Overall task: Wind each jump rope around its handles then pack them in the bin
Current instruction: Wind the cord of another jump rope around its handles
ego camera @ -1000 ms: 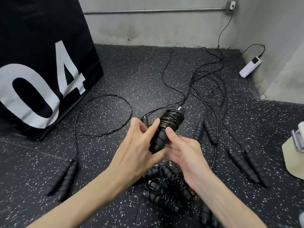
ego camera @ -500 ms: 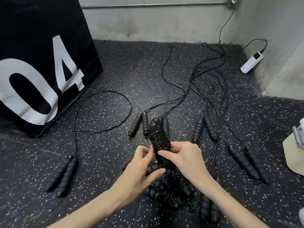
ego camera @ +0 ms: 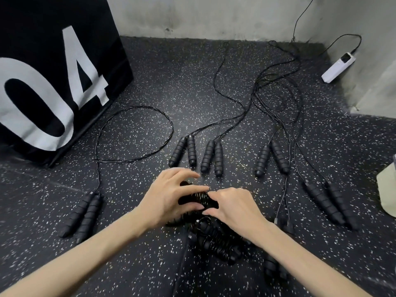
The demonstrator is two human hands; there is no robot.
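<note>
Black and fully coiled, the wound jump rope (ego camera: 198, 200) now sits low over the floor, gripped between both hands; a second ago it was raised at mid-height and angled toward the far wall. The bundle has come down onto the pile of wound ropes (ego camera: 216, 239) lying directly near of it, which suggests winding of this rope is complete and it is being set aside with the finished ones.

The left hand (ego camera: 169, 198) curls over the bundle's left end, fingers wrapped across the top and thumb beneath. The right hand (ego camera: 233, 207) pinches the right end with fingertips on the coils. The bundle lies crosswise between the two grips, its middle exposed.

Unwound ropes remain on the speckled rubber floor (ego camera: 150, 82): one pair of handles (ego camera: 82, 215) near left, two pairs (ego camera: 198, 154) just far of the hands, and more pairs (ego camera: 272, 158) to the right, cords trailing toward the far wall. No bin can be identified with certainty; a black box marked 04 (ego camera: 53, 78) stands far left. Packing is judged not yet started.
</note>
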